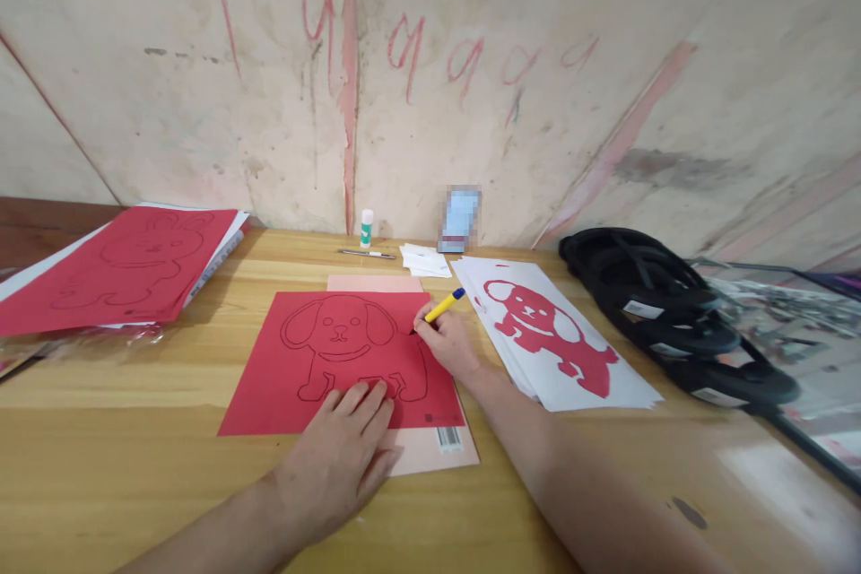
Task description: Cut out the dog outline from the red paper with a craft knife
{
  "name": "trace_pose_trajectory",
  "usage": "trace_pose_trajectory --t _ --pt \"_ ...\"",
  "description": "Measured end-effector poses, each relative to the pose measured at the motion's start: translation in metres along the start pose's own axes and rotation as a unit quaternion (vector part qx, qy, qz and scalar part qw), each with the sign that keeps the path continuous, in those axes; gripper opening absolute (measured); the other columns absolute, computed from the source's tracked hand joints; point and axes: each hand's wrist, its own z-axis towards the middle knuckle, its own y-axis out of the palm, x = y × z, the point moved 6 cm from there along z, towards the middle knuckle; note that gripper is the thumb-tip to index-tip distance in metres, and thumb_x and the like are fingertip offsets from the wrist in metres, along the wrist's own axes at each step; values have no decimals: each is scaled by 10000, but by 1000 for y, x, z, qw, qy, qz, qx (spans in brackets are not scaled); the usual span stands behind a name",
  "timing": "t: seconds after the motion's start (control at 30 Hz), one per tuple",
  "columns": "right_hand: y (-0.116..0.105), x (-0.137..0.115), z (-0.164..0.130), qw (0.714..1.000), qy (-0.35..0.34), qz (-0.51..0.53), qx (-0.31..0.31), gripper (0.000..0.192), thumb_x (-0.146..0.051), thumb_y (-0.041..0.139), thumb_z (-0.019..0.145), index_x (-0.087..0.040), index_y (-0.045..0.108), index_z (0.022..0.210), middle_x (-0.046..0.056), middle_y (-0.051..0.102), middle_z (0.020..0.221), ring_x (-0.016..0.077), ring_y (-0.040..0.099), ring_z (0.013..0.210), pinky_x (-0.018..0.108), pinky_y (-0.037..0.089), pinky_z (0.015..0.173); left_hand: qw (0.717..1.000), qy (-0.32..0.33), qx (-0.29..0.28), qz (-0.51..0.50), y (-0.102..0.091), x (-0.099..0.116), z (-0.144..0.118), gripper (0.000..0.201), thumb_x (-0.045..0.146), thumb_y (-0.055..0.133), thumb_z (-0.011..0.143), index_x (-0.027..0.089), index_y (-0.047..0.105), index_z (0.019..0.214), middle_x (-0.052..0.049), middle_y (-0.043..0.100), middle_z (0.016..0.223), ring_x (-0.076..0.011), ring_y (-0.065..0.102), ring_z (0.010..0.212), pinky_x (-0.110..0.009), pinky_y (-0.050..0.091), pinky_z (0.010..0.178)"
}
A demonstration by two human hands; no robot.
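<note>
Thin, light and easy to crease

The red paper (pixel 343 357) lies flat mid-tabletop (pixel 168 448), partly over a pink sheet (pixel 430 453). It looks light, so it could slide or bend; a flat palm near an edge should hold it well. The left hand (pixel 350 439) rests on its near edge, fingers out, not gripping. The right hand (pixel 447 341) pinches a pen (pixel 445 305) near the tip; it looks hard, smooth and light.

My left hand (pixel 346 435) hides part of the red dog sheet (pixel 350 352); the smartphone (pixel 460 217) is blurred, the left edge crops the paper stack (pixel 127 273), and the barcode (pixel 448 439) is too small to read.
</note>
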Motion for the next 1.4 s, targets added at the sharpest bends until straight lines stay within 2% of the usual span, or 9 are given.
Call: trace_pose_trajectory --t 0.77,0.93,1.17,1.4 --pt "0 -4 -1 1000 9 -8 -7 104 -247 488 744 -203 532 660 2 562 647 159 523 649 280 406 627 1000 2 -12 3 0 1 0 447 423 370 972 168 522 1307 -93 552 1346 -280 509 1166 -448 422 941" --pt "-5 4 1 998 27 43 38 135 -300 514 751 -196 533 668 0 543 648 151 502 634 277 412 627 1000 -4 -8 1 0 0 -1 445 433 386 969 180 514 1312 -90 546 1353 -279 508 1168 -445 413 945" --pt "-14 33 5 981 94 120 122 215 -413 540 762 -199 543 738 -35 462 559 126 409 503 252 342 498 1000 -2 -15 15 1 0 0 454 440 361 976 176 521 1309 -89 549 1354 -281 507 1170 -441 420 935" --pt "-14 45 7 980 88 131 124 194 -390 574 741 -197 558 758 -34 469 586 121 413 521 245 351 509 1000 -4 -15 -6 1 -1 -1 458 435 350 979 187 505 1331 -90 541 1360 -275 497 1186 -435 414 950"
